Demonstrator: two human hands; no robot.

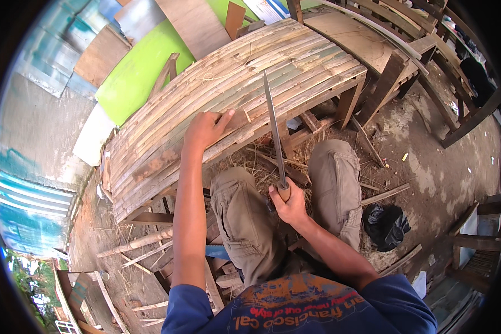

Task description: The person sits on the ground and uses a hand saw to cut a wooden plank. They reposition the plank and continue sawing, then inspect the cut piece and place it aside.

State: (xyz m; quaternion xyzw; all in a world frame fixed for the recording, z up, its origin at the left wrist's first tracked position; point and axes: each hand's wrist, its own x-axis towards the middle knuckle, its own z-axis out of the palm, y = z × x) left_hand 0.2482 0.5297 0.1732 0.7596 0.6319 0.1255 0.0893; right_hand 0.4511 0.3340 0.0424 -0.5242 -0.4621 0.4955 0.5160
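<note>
Since the left hand [204, 131] rests close to the long blade [275, 125], the step in hand, which looks like steadying a short brown piece of wood [238, 121] for cutting, seems to call first for a safe hold. The piece lies near the front edge of the slatted bench [261, 58], its free end just beside the blade; whether they touch, I cannot tell. The left thumb stretches over the wood with the other fingers bent, and how hard they press is not shown. The fingers of the right hand [293, 206] are closed right around the wooden handle [284, 192], the blade pointing away from the body. Better to tuck that thumb back, press the wood flat to the slats, line blade and forearm up, and swing both knees [334, 158] aside
</note>
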